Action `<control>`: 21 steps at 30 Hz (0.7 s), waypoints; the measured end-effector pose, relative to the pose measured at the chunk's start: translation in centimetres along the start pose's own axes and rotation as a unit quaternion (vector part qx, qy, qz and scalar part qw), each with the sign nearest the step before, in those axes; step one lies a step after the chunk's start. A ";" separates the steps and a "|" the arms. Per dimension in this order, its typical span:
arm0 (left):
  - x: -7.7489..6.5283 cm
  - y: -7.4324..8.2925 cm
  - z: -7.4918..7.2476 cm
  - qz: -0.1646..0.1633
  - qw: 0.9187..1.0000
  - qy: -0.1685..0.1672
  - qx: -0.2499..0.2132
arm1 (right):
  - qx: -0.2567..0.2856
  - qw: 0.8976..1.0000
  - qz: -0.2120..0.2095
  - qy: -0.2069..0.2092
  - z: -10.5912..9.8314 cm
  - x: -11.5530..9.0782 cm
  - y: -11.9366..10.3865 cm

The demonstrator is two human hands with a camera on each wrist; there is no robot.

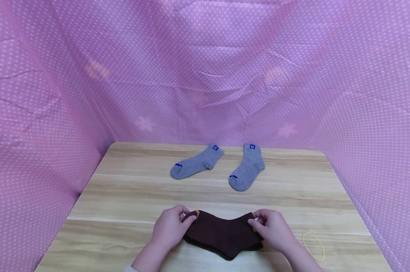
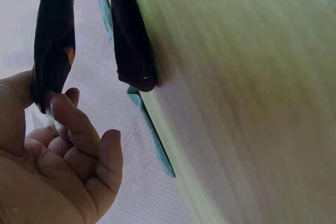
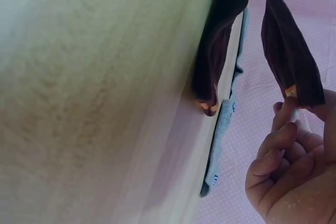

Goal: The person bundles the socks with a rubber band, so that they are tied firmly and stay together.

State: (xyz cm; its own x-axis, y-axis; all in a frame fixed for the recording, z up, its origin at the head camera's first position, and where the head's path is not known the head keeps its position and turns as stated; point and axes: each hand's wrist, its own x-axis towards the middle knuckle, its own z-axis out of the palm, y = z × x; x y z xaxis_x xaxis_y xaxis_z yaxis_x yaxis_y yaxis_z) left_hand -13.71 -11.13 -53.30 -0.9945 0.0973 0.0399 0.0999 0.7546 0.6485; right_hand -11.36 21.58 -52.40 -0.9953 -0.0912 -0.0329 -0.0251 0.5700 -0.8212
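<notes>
Stretched between both hands is a dark brown sock (image 1: pixel 218 230) with an orange patch at its toe. My left hand (image 1: pixel 171 227) pinches the toe end between thumb and finger. At the cuff, my right hand (image 1: pixel 271 227) pinches the other end, where an orange tag (image 3: pixel 291 92) shows in the right wrist view. Beneath it lies a second dark brown sock (image 2: pixel 131 40), mostly hidden from the head view. Both wrist views show the pinched ends raised above this lower sock, which rests on the wooden table (image 1: pixel 123 211).
Two grey socks with blue marks, a left one (image 1: pixel 194 164) and a right one (image 1: pixel 247 170), lie apart toward the table's far edge. A yellow rubber band (image 1: pixel 314 246) lies right of my right hand. Pink dotted cloth (image 1: pixel 205 75) surrounds the table's back and sides.
</notes>
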 end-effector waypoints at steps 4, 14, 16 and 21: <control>-0.1 -0.1 0.1 0.003 1.000 -0.002 0.000 | 0.004 1.000 -0.006 -0.010 0.2 0.0 0.4; 0.2 -0.3 0.3 0.003 1.000 -0.013 0.028 | -0.001 1.000 0.007 -0.015 0.8 0.1 1.1; 0.2 -0.4 0.4 0.004 1.000 -0.010 0.028 | -0.006 1.000 0.011 -0.014 0.9 0.2 1.1; 0.4 -0.4 0.4 0.002 0.999 -0.014 0.035 | -0.019 1.000 0.018 -0.016 1.1 0.3 1.3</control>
State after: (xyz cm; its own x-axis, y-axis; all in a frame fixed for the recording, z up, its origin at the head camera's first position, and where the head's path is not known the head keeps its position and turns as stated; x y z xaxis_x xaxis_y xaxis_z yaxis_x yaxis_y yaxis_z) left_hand -14.12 -11.11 -53.87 -0.9928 0.1175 0.0215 0.1073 0.7977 0.5935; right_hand -11.57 21.41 -54.13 -0.9922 -0.0953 -0.0799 0.0061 0.6042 -0.7968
